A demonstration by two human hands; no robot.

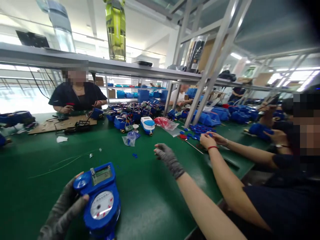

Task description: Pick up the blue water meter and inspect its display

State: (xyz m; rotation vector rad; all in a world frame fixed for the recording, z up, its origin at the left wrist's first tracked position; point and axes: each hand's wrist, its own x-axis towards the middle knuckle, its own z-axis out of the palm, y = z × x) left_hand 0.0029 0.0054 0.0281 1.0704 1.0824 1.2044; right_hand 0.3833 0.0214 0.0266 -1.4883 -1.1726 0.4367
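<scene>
Left hand (66, 208), gloved, grips the blue meter (101, 198) at the near table (150, 200) edge, thumb across its cap, steadying it face-up so dial and display read. Its long axis runs near to far, display end away. Right hand (168, 158), gloved, stretches mid-table, fingers loosely curled, holding nothing.

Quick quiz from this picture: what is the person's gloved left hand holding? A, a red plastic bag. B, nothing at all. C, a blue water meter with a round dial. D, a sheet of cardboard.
C: the left hand, in a grey glove, grips a blue water meter with a round white dial and a small display, just above the green table; the right hand reaches forward and holds nothing.
</scene>
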